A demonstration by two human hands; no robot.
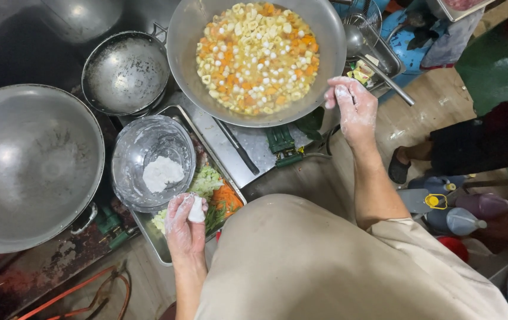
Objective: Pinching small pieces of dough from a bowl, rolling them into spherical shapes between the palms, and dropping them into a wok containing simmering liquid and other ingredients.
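My left hand (pixel 184 225), dusted with white flour, is closed around a lump of white dough (pixel 197 210) just below a metal bowl (pixel 128 155) that holds a larger mound of dough (pixel 162 173). My right hand (pixel 351 106), also floury, hovers at the right rim of a big wok (pixel 186 65) with its fingertips pinched together; I cannot tell whether a bit of dough is between them. The wok is full of yellow broth with small white balls, pale rings and orange pieces (pixel 258 56).
A steel tray (pixel 147 234) under the bowl holds chopped cabbage and carrot (pixel 215 189). An empty large wok (pixel 29 163) sits at the left, a smaller one (pixel 125 72) behind. A ladle (pixel 378 65) lies right of the full wok. Bottles (pixel 461 213) stand on the floor at right, near another person's sandalled foot (pixel 400 163).
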